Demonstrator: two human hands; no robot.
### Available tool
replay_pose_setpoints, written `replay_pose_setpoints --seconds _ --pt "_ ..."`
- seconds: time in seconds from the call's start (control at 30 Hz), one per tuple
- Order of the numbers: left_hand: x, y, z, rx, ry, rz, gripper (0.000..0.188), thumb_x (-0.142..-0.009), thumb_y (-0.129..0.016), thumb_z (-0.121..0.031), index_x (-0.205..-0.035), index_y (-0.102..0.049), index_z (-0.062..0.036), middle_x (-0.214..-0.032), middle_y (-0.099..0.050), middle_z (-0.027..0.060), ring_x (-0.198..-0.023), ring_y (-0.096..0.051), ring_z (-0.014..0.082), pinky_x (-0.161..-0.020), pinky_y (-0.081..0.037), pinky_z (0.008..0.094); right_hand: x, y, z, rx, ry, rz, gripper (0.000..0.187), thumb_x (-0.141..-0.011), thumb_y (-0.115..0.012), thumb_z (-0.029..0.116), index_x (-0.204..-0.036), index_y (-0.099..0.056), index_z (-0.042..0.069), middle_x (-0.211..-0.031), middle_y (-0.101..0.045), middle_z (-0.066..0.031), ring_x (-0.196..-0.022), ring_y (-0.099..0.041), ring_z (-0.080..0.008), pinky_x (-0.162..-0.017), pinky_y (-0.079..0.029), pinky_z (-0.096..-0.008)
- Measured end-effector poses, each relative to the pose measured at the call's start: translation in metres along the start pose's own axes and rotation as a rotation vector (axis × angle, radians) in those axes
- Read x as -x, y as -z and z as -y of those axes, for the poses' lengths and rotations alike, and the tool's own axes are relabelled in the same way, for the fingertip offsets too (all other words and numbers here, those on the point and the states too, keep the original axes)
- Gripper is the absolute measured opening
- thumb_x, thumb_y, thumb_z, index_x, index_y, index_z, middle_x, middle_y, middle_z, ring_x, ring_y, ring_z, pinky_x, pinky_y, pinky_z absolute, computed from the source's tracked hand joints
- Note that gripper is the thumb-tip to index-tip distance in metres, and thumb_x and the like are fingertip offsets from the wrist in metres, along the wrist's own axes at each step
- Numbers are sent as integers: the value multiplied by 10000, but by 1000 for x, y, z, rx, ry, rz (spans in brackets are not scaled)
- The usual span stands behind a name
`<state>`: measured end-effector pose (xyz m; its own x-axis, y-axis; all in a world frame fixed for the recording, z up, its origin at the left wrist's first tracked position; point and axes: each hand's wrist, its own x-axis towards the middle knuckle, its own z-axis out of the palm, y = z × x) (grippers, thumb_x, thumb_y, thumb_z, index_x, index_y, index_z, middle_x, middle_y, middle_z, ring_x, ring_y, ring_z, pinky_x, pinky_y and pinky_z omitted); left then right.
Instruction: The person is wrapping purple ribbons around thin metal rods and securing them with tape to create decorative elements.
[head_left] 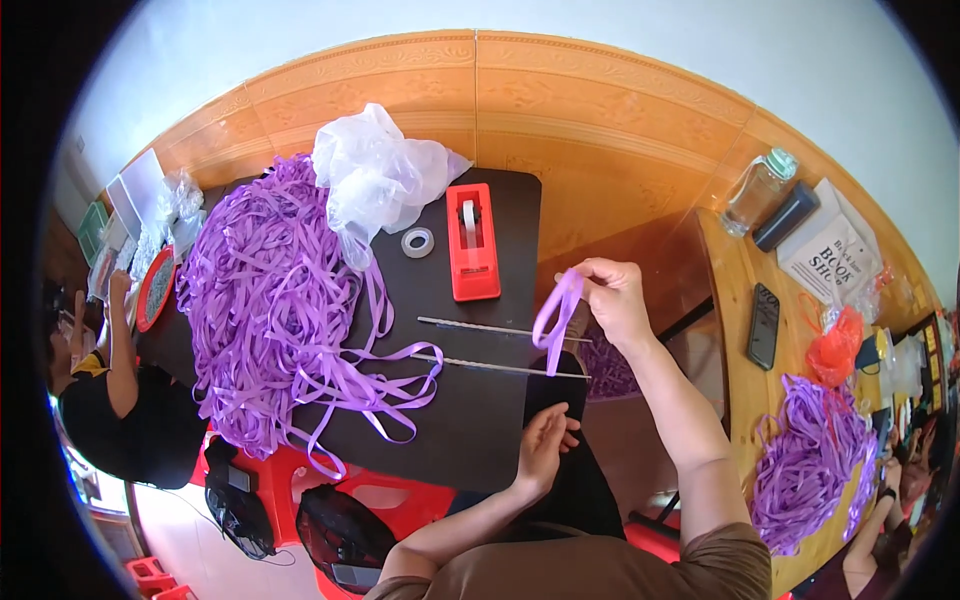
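**Beside dark table and orange panelling, dangled purple ribbon loop**

Pinched it in right hand by table's right edge, long axis near-upright, bottom leftward. Held left hand apart, loosely curled. Saw dark lettering on white bag at right.

Narrow purple ribbon loop, hanging from right grip, beside table.

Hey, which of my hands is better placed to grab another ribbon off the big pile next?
Probably your left hand: it looks empty and is nearer the big purple ribbon pile. Your right hand is pinching a ribbon loop.
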<state>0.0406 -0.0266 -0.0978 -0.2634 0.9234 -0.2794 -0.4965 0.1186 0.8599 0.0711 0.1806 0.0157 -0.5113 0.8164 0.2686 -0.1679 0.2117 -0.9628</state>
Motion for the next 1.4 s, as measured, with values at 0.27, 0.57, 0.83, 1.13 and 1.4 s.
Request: replay_pose_setpoints --seconds 0.27,0.57,0.83,1.13,1.4 --pt "-57 -11 -3 43 -216 -208 303 -979 -477 -183 -1249 -519 -53 -1060 -618 43 -848 -585 99 -697 -430 214 -12 11 -73 -197 -311 45 27 -791 -660 -23 -791 -688 -22 -728 -674 -62 -641 -613 -100 -612 -483 -222" --pt "-91 -16 -14 31 -610 -216 395 -962 -463 -79 -1341 -420 21 -1392 -423 94 -1227 -419 166 -1055 -295 311 19 1 -105 -312 -729 54 36 -784 -689 1 -819 -682 1 -719 -663 -67 -610 -633 -146 -571 -527 -265" --pt "-92 -18 -10 -28 -613 -287 144 -966 -482 -104 -985 -605 -33 -934 -597 1 -845 -520 89 -762 -421 239 61 -1 -120 -225 -684 14 121 -824 -663 120 -747 -672 26 -646 -631 -42 -508 -537 -97 -439 -380 -209" --pt "-54 -11 -2 17 -464 -220 155 -967 -514 -134 -929 -621 -28 -881 -621 32 -862 -548 103 -823 -419 261 107 14 -87 22 -628 -81 159 -840 -664 142 -958 -662 35 -776 -650 -23 -656 -559 -75 -552 -426 -203" --pt "-34 -10 -6 288 -251 -108 150 -934 -559 -108 -973 -646 7 -913 -646 61 -889 -577 130 -866 -417 266 175 -17 -68 266 141 -264 331 -741 -602 -132 -1039 -599 13 -1127 -538 -117 -1069 -522 -203 -894 -417 -287"
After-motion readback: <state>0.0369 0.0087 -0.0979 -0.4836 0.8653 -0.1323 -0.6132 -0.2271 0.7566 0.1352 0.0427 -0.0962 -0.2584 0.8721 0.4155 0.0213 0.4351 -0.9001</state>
